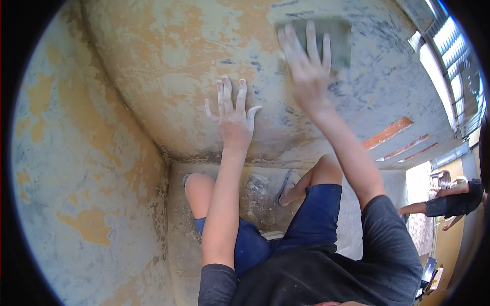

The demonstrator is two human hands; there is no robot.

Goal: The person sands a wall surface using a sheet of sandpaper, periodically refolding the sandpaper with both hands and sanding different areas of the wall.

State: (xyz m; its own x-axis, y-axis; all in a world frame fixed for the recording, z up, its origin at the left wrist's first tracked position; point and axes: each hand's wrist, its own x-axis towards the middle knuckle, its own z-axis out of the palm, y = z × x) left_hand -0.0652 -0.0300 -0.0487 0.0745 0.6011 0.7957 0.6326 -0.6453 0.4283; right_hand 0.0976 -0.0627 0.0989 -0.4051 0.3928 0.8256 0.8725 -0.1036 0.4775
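Observation:
My left hand (235, 112), dusted white, rests flat on the patchy wall (173, 66) with its fingers spread, and holds nothing. Higher up and to the right, my right hand (309, 71) presses a grey-green rectangular sheet of sandpaper (339, 43) against the same wall. The fingers lie stretched over the sheet, and both hand and sheet are slightly blurred. Around them, the wall shows pale and tan patches with dark scuff marks. The underside of the sandpaper is hidden.
A second wall (87, 153) meets this one in a corner at the left. Below my knees is a dusty concrete floor (186, 245) with a pale lump of debris (258, 183). Orange-edged slots (388, 133) cut the wall at right. Another person (454, 199) stands beyond the opening.

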